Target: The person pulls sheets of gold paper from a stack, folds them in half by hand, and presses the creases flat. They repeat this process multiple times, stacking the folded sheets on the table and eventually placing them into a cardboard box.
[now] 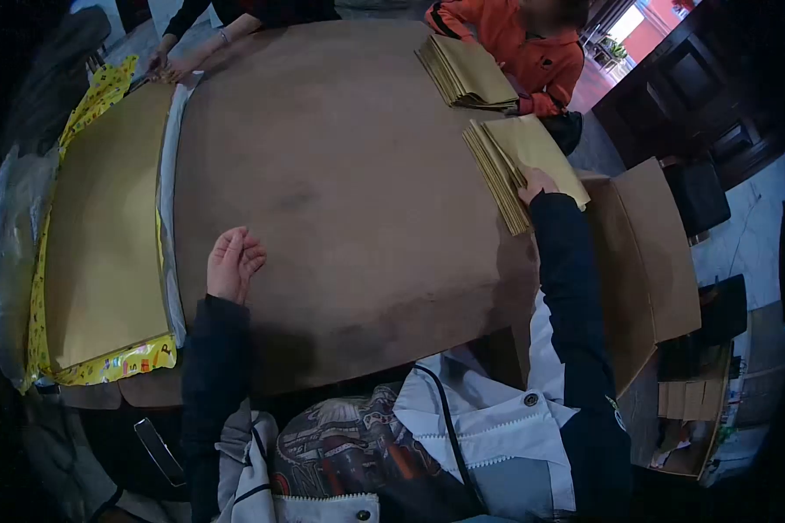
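Observation:
My right hand is at the near stack of folded gold-brown paper on the right side of the table, its fingers at the folded edges beneath a raised sheet. My left hand hovers over the brown tabletop, its fingers curled in and nothing seen in them. To its left lies a large flat stack of gold-brown sheets on yellow printed wrapping. A second folded stack sits farther back at the right.
A person in orange sits behind the far folded stack. Another person's hands are at the flat stack's far end. An open cardboard box stands beside the table at the right. Clear plastic hangs at the left edge.

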Available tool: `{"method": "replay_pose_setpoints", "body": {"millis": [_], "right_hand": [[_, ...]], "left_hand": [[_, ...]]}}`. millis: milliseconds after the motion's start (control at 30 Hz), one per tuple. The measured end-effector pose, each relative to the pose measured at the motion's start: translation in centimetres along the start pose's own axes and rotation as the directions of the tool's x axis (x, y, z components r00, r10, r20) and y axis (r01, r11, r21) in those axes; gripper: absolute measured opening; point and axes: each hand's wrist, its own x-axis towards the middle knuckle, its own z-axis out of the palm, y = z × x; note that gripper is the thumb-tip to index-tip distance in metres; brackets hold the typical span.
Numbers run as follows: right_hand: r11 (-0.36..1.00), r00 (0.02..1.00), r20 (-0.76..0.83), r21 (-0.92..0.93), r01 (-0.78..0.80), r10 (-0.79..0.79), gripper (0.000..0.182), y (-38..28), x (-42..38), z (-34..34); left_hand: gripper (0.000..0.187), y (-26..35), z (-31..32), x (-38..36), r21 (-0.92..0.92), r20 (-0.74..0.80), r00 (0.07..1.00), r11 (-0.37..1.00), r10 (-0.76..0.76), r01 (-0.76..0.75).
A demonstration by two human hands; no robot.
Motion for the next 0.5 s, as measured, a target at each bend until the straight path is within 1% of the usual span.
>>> {"method": "replay_pose_setpoints", "body": {"millis": [33,67,133,167,233,267,300,333,400,433,467,500], "right_hand": [[0.997,0.999,-0.003,-0.067,-0.035,0.034,0.039,0.1,0.4,0.3],[0.997,1.000,-0.008,-0.068,-0.030,0.030,0.039,0.2,0.5,0.7],[0.995,0.996,-0.079,-0.083,-0.056,0.050,0.035,-0.6,-0.1,0.9],[0.995,0.991,-0.126,-0.085,-0.045,0.034,0.034,-0.5,-0.3,1.4],[0.995,0.991,-0.126,-0.091,-0.047,0.036,0.033,-0.5,-0.3,1.2],[0.994,0.992,-0.121,-0.096,-0.058,0.046,0.031,-0.4,-0.2,1.0],[0.995,0.986,-0.160,-0.078,-0.062,0.049,0.029,-0.7,-0.1,0.9],[0.995,0.986,-0.163,-0.078,-0.058,0.045,0.029,-0.8,0.1,0.7],[0.983,0.989,-0.115,-0.144,-0.113,0.096,0.027,-1.5,0.1,-0.2],[0.984,0.989,-0.116,-0.145,-0.107,0.090,0.027,-2.3,-0.1,-0.8],[0.987,0.983,-0.163,-0.121,-0.107,0.087,0.026,-3.2,-0.5,-1.3],[0.990,0.975,-0.208,-0.096,-0.106,0.084,0.025,-3.7,-0.8,-1.4]], "left_hand": [[0.017,-0.1,-0.1,0.1,-0.011,0.009,1.000,1.000,0.003,-0.003],[0.018,-0.4,-0.4,0.3,-0.009,0.005,1.000,1.000,0.011,-0.011],[0.019,0.1,0.3,-0.1,0.008,-0.023,1.000,1.000,-0.008,0.009],[0.019,-0.1,0.1,-0.1,-0.003,-0.018,1.000,1.000,-0.003,0.003],[0.019,0.0,0.0,0.0,-0.001,0.015,1.000,1.000,0.009,-0.009],[0.020,0.0,0.0,0.0,-0.003,0.011,1.000,1.000,0.008,-0.008],[0.019,0.1,0.4,-0.1,0.011,-0.008,1.000,1.000,0.007,-0.007],[0.018,0.3,0.7,-0.3,0.024,-0.028,1.000,1.000,0.006,-0.006],[0.018,0.2,0.6,-0.3,0.012,-0.022,1.000,1.000,0.007,-0.007],[0.019,0.0,0.4,-0.1,0.010,-0.024,1.000,1.000,0.001,-0.001],[0.020,0.1,0.3,0.0,0.011,-0.026,1.000,1.000,-0.005,0.005],[0.019,0.4,1.0,-0.2,0.035,-0.085,0.996,0.999,-0.020,0.023]]}}
